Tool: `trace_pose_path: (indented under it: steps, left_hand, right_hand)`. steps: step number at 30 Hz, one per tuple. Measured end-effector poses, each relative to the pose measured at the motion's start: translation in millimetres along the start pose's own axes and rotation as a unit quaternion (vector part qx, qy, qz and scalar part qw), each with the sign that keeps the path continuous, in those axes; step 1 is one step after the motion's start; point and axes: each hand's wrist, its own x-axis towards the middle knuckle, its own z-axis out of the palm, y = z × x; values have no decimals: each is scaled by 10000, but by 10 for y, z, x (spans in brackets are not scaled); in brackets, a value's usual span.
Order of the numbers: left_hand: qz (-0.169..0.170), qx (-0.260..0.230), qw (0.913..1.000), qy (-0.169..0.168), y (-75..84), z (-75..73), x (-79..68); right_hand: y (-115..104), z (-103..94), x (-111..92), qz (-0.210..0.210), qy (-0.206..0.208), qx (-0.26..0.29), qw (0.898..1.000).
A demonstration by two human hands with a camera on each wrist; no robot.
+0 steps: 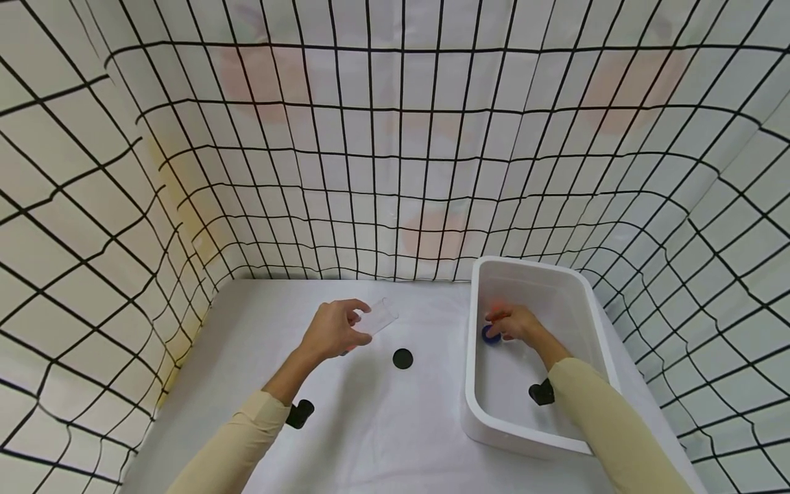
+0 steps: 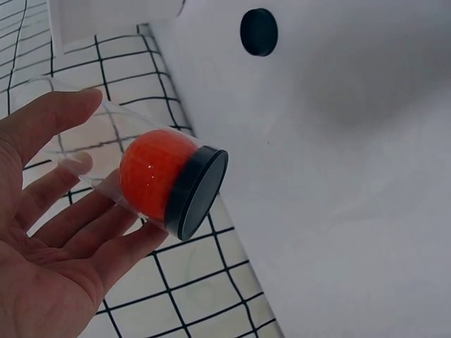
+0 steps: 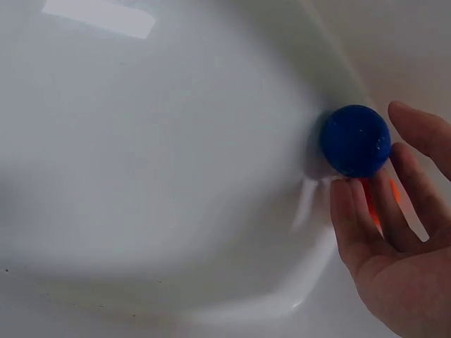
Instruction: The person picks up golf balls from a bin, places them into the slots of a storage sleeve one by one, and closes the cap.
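Note:
My left hand (image 1: 336, 329) grips a clear plastic tube (image 1: 381, 315) by its sides, tilted and raised over the white table. In the left wrist view an orange ball (image 2: 151, 170) sits inside the tube against its black end cap (image 2: 199, 193). Inside the white bin, my right hand (image 1: 517, 325) is at a blue ball (image 3: 356, 141) near the bin wall. Its fingertips are right at the ball's edge, while the thumb stands apart from it. Behind those fingers shows an orange thing (image 1: 497, 306), partly hidden.
A round black cap (image 1: 403, 358) lies on the white table (image 1: 420, 425) between the hands. The white bin (image 1: 472, 370) stands on the right, its raised rim around the right hand. Black netting (image 1: 401, 158) rises behind the table and along both sides.

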Motion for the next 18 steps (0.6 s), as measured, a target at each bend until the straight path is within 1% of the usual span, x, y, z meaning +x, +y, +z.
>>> trace_pose_path:
  steps: [5,13,18]
  left_hand:
    - [-48,-106,9999,-18,5,-8,-11]
    - [49,52,9999,93,-16,3,-14]
    - [9,82,9999,73,-27,4,-21]
  right_hand:
    - [11,30,-5,33,-4,-141,9999]
    - [19,52,-14,94,-41,-334,9994]
    - [22,73,-3,178,-62,-436,9989]
